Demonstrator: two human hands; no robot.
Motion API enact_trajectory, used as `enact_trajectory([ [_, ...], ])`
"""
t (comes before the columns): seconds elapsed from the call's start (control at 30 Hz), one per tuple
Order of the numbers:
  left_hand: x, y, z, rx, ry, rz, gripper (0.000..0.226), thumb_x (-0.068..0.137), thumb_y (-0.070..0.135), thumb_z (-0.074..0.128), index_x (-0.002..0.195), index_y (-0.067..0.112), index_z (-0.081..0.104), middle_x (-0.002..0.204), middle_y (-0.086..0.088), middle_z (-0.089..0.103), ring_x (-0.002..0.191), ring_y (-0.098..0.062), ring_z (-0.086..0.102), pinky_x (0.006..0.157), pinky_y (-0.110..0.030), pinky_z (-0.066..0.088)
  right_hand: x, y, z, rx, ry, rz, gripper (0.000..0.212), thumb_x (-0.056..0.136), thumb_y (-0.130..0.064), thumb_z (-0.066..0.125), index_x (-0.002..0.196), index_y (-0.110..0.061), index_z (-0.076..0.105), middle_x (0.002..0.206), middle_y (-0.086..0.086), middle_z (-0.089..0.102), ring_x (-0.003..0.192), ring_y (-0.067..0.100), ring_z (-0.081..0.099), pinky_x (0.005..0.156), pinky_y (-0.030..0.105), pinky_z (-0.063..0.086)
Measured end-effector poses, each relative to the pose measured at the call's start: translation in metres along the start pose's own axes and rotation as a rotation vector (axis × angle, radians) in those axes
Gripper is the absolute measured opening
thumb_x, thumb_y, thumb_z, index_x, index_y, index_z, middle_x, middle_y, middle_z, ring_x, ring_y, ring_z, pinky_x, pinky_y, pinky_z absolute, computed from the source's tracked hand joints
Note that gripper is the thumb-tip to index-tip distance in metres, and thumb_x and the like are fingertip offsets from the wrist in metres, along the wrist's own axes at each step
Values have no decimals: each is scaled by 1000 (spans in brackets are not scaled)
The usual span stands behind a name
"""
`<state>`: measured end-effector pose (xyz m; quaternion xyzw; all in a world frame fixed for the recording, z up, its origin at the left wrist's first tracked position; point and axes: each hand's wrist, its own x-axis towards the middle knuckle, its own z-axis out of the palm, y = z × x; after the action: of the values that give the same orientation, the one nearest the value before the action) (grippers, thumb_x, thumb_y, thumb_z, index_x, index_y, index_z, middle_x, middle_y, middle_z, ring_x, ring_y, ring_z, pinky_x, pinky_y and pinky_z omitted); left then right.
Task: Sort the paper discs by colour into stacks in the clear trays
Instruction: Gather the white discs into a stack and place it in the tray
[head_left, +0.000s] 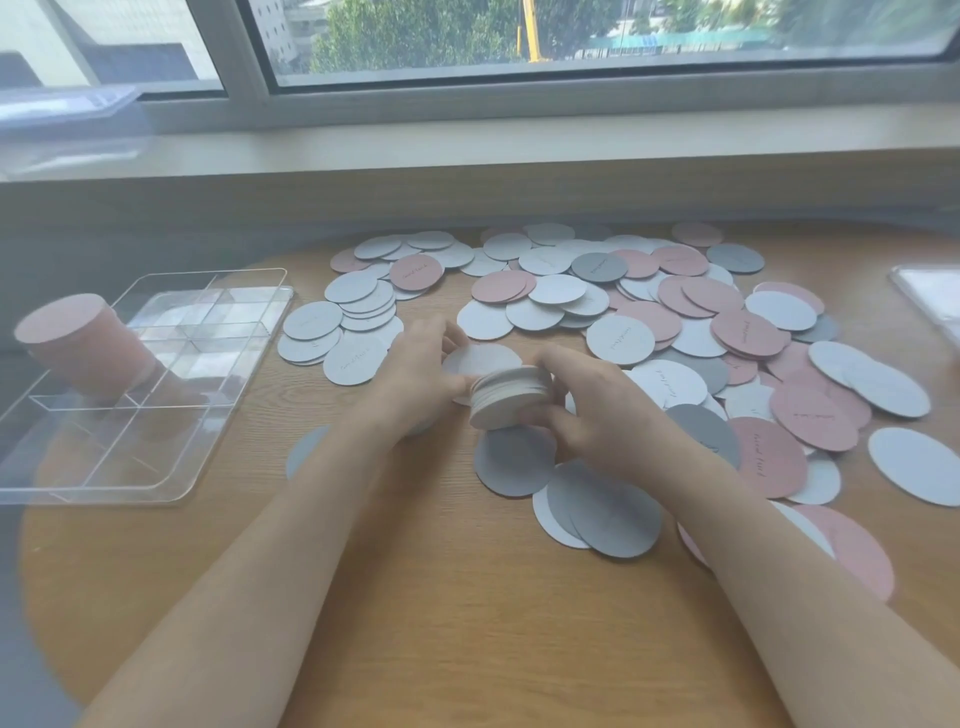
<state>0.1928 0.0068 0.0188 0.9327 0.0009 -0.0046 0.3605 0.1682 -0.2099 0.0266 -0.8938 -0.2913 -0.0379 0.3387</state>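
A stack of white paper discs (511, 397) is held between both hands just above the wooden table (457, 597). My left hand (421, 371) grips its left side and my right hand (587, 405) curls round its right side. Loose white, pink and grey discs (675, 332) lie spread across the middle and right of the table. Two big grey discs (602, 506) lie just in front of the hands. A clear divided tray (156, 483) sits at the left. A tall stack of pink discs (85, 345) stands in its far left compartment.
A second clear tray (930, 299) shows at the right edge. A windowsill (467, 150) and window run along the back. A clear plastic lid or box (67, 124) rests on the sill at the left. Bare wood lies near the front edge.
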Motion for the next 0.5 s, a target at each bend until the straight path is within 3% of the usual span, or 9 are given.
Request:
enact_trajectory([
  [0.1,-8,0,-3,-165,19,17,35,83,22,78,109,25,54,107,4,63,88,-16,61,78,-32,48,1,1,2,5,16,-30,35,88,-19,71,87,-42,44,81,-24,51,75,0,48,66,23,37],
  [0.17,-13,1,-6,-274,31,65,29,87,13,72,106,27,54,98,4,69,81,-19,64,79,-33,48,1,4,4,29,9,-28,28,88,-18,70,109,-32,58,95,-21,59,82,-2,49,74,22,40],
  [0.23,-20,-1,-8,-349,40,130,28,91,5,64,106,27,56,93,5,71,82,-21,66,80,-34,48,2,6,5,32,7,-18,43,88,-17,69,129,-25,57,113,-14,64,92,-2,50,83,18,42],
  [0.3,-28,-1,-8,-404,26,180,26,94,3,60,109,23,57,92,4,72,82,-17,65,77,-29,47,3,6,6,23,11,-17,52,88,-17,70,137,-25,53,123,-13,62,97,-5,48,86,8,36],
  [0.4,-38,2,-8,-492,-1,210,16,97,4,60,110,13,59,90,-2,70,77,-13,62,71,-21,47,3,6,8,20,21,13,61,88,-20,70,144,-26,45,111,-18,58,90,-6,43,81,1,32],
  [0.5,-42,6,-7,-495,-4,234,13,98,9,62,110,12,67,97,-5,73,84,-16,65,80,-23,49,3,7,8,19,36,19,60,88,-21,71,142,-25,45,101,-22,52,86,-3,42,79,4,34],
])
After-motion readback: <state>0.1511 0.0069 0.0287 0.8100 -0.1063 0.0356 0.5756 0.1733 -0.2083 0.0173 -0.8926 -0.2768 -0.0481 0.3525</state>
